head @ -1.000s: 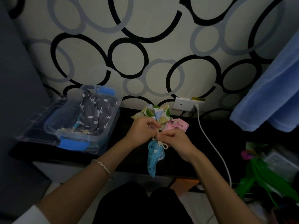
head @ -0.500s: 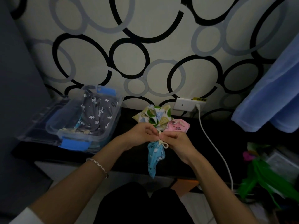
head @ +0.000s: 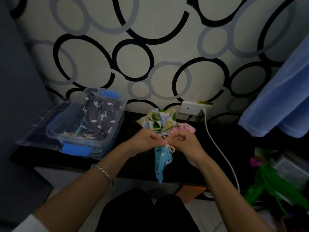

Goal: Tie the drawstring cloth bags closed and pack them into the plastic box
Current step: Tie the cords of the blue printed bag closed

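Blue drawstring bag (head: 161,162) hung over desk (head: 133,158) front edge, its cord (head: 169,147) pinched by left hand (head: 146,142) and right hand (head: 184,144). Plastic box (head: 87,124) at left end, grey bag (head: 100,119) inside.

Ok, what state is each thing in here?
Clear plastic box with blue latches: open, grey printed cloth bag inside.
Blue drawstring cloth bag: hanging, neck gathered.
Left hand: pinching bag's top.
Right hand: pinching bag's top.
White cable plug: in wall socket.

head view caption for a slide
Left hand and right hand pinch the drawstring of the blue bag beside the plastic box.
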